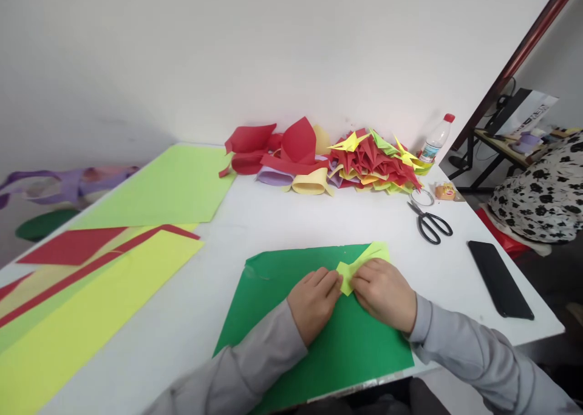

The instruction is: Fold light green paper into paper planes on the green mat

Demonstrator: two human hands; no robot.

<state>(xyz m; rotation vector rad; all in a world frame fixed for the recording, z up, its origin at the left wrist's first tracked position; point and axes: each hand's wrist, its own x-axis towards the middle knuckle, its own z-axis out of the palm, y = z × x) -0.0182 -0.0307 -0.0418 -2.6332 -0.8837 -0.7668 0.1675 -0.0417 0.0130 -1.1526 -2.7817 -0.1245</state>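
Note:
A small piece of light green folded paper (362,262) lies on a dark green sheet (282,281) near the table's front edge. My left hand (313,301) pinches the paper's left end, fingers curled. My right hand (384,293) presses and grips the paper's middle from the right, fingers closed over it. Both forearms wear grey sleeves.
Large yellow-green and red sheets (91,293) cover the table's left side. A heap of folded red, yellow and purple paper (346,160) lies by the wall. Black scissors (430,223), a tape roll (422,197), a water bottle (435,138) and a black phone (500,278) sit at the right.

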